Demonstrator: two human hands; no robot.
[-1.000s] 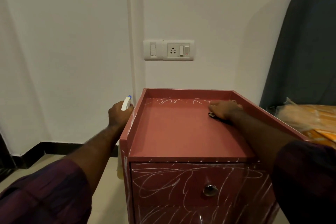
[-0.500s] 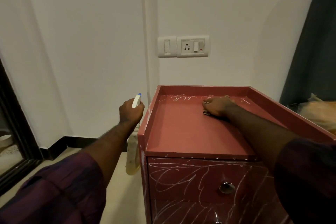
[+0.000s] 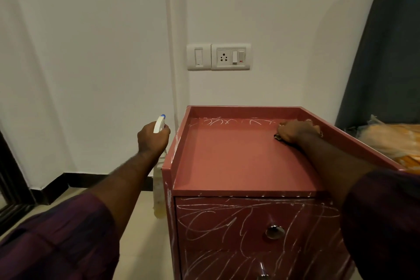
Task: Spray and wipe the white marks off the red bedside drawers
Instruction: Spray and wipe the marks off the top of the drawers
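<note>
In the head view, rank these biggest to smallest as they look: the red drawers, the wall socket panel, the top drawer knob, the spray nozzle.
1. red drawers
2. wall socket panel
3. spray nozzle and top drawer knob: too alike to rank; the left hand hides the sprayer's lower part.

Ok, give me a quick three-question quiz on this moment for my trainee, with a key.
1. True or false: the left hand holds the spray bottle over the top of the drawers.
2. Where do white marks remain on the top? A) along the back B) in the middle C) nowhere
3. Fill in: the right hand presses a dark ___ near the top's back right corner.
Key: 1. False: it holds it beside the drawers, to their left. 2. A. 3. cloth.
</note>
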